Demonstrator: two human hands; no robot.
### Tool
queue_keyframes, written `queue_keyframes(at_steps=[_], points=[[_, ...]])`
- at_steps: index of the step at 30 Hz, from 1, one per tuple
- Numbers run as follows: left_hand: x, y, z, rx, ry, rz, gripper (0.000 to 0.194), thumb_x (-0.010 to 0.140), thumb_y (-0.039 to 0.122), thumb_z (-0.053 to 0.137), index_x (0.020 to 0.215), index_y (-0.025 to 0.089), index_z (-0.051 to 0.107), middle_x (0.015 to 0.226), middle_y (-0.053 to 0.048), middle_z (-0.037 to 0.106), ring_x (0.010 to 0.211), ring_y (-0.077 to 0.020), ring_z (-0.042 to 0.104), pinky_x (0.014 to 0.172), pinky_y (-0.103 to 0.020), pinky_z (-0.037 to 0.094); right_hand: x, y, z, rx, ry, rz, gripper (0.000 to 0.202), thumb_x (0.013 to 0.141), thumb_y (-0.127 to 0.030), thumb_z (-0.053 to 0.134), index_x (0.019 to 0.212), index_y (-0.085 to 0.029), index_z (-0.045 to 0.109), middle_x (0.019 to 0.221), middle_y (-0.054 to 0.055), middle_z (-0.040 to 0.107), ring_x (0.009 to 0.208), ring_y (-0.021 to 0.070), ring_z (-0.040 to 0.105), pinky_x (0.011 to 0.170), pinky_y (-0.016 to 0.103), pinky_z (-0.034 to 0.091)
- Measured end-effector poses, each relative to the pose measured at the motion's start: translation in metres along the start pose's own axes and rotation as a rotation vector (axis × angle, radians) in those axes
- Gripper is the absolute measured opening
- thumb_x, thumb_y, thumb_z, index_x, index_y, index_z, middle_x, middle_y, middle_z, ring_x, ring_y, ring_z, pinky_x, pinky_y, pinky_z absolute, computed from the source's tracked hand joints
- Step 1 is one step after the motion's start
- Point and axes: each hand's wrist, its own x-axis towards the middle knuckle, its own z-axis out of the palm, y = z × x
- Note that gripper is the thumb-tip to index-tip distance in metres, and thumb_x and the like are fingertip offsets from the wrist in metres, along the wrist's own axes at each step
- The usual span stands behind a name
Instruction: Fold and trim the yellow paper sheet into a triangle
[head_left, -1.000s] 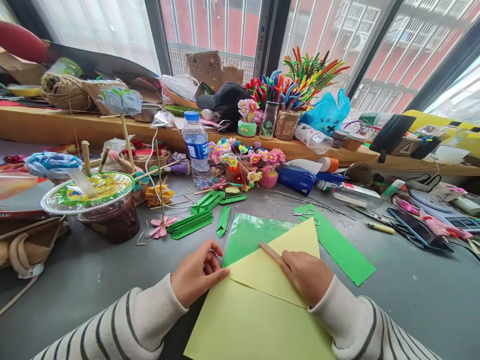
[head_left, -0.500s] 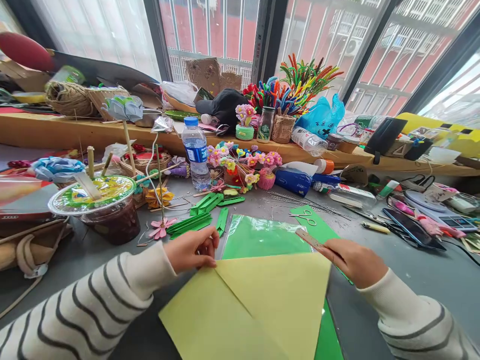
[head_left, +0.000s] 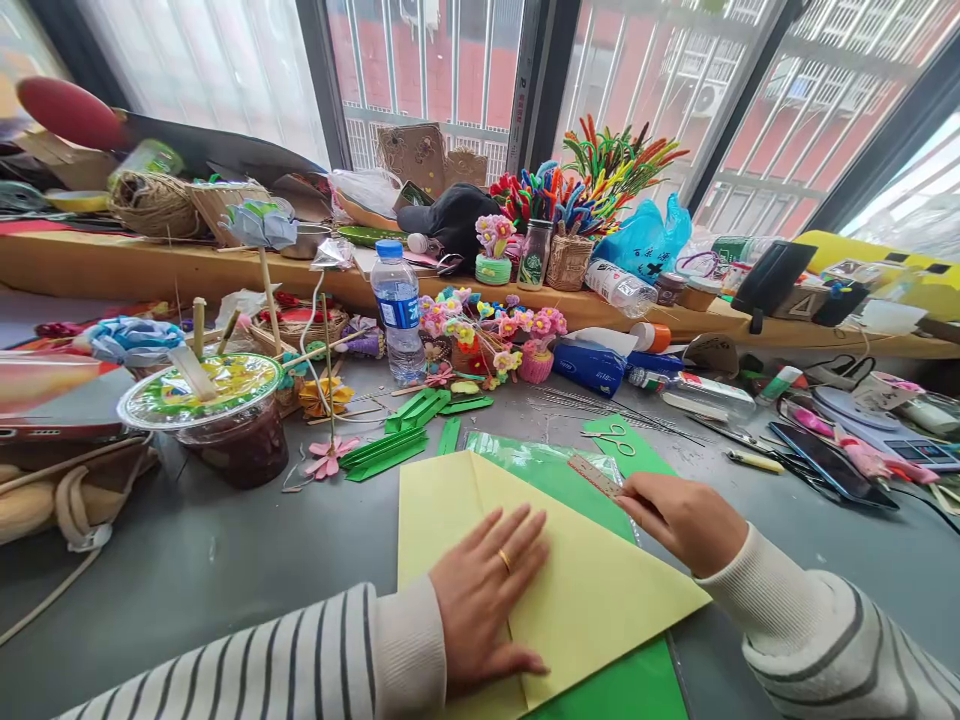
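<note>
A pale yellow sheet of paper [head_left: 600,590] with folded flaps lies in front of me, turned at an angle. My left hand [head_left: 491,590] rests flat on it with the fingers spread, a ring on one finger. My right hand [head_left: 679,520] grips a small ruler [head_left: 594,476] whose free end points up and left, above the paper's upper right edge. Under the yellow paper is green paper in a clear plastic sleeve [head_left: 600,690]. Small scissors [head_left: 613,437] lie on another green piece [head_left: 637,455] just beyond the ruler.
Folded green paper strips [head_left: 386,452] and a lidded cup of dark drink [head_left: 225,440] sit to the left. A water bottle [head_left: 399,315] and crocheted flowers [head_left: 487,325] stand behind. A phone [head_left: 829,465] and a scale [head_left: 885,425] lie right. A crowded wooden ledge [head_left: 337,285] runs along the window.
The yellow paper has turned and now lies lower on the green sleeve. My left hand has gone from pinching its upper edge to lying flat on it. The ruler stays in my right hand.
</note>
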Motion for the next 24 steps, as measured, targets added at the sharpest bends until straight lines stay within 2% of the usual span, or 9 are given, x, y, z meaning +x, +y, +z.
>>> queue_keyframes(at_steps=[3, 7, 10, 12, 15, 19, 24], points=[[-0.006, 0.006, 0.009, -0.018, -0.073, 0.072, 0.078, 0.07, 0.06, 0.027, 0.128, 0.011, 0.011, 0.133, -0.013, 0.011, 0.121, -0.0264, 0.007, 0.097, -0.043, 0.009, 0.009, -0.008, -0.003, -0.068, 0.0, -0.056, 0.042, 0.084, -0.032, 0.022, 0.056, -0.017, 0.049, 0.048, 0.002, 0.054, 0.043, 0.0117, 0.049, 0.043, 0.022, 0.029], [-0.008, 0.003, 0.003, -0.08, -0.1, 0.157, 0.073, 0.073, 0.056, 0.022, 0.128, 0.01, 0.012, 0.134, -0.011, 0.011, 0.121, -0.0258, 0.007, 0.097, -0.043, 0.008, 0.025, -0.033, 0.004, -0.119, -0.097, -0.117, 0.034, 0.08, -0.027, 0.032, 0.055, -0.017, 0.052, 0.048, 0.002, 0.057, 0.042, 0.0117, 0.05, 0.041, 0.025, 0.02], [-0.009, 0.004, 0.004, -0.134, -0.072, 0.211, 0.067, 0.075, 0.053, 0.021, 0.127, 0.011, 0.015, 0.133, -0.008, 0.015, 0.121, -0.0237, 0.011, 0.098, -0.04, 0.009, 0.035, -0.052, 0.019, -0.097, -0.143, -0.17, 0.025, 0.076, -0.025, 0.039, 0.056, -0.018, 0.053, 0.05, 0.0, 0.059, 0.043, 0.011, 0.05, 0.04, 0.026, 0.018], [-0.01, 0.006, 0.008, -0.135, -0.03, 0.206, 0.055, 0.081, 0.043, 0.02, 0.127, 0.014, 0.017, 0.132, -0.005, 0.02, 0.121, -0.0207, 0.014, 0.099, -0.036, 0.009, 0.038, -0.059, 0.028, -0.082, -0.163, -0.176, 0.021, 0.074, -0.024, 0.043, 0.057, -0.018, 0.053, 0.052, 0.0, 0.06, 0.043, 0.0103, 0.05, 0.04, 0.025, 0.018], [-0.011, 0.008, 0.016, -0.082, 0.004, 0.181, 0.044, 0.085, 0.029, 0.019, 0.126, 0.017, 0.02, 0.132, -0.003, 0.022, 0.121, -0.0179, 0.015, 0.1, -0.034, 0.008, 0.039, -0.059, 0.036, -0.075, -0.188, -0.149, 0.019, 0.074, -0.022, 0.044, 0.059, -0.019, 0.054, 0.053, -0.001, 0.061, 0.043, 0.0098, 0.049, 0.039, 0.025, 0.017], [-0.011, 0.007, 0.021, -0.032, 0.005, 0.178, 0.044, 0.084, 0.03, 0.021, 0.127, 0.017, 0.018, 0.132, -0.003, 0.018, 0.121, -0.0186, 0.014, 0.1, -0.035, 0.006, 0.043, -0.05, 0.038, -0.091, -0.215, -0.089, 0.023, 0.076, -0.022, 0.041, 0.058, -0.019, 0.055, 0.052, 0.0, 0.06, 0.042, 0.0105, 0.047, 0.039, 0.025, 0.016], [-0.011, 0.006, 0.019, 0.001, -0.018, 0.208, 0.046, 0.084, 0.03, 0.021, 0.127, 0.014, 0.017, 0.133, -0.004, 0.015, 0.121, -0.0193, 0.011, 0.1, -0.036, 0.005, 0.051, -0.041, 0.036, -0.092, -0.233, -0.077, 0.023, 0.076, -0.023, 0.042, 0.059, -0.019, 0.055, 0.053, -0.001, 0.06, 0.043, 0.0099, 0.047, 0.04, 0.024, 0.015]])
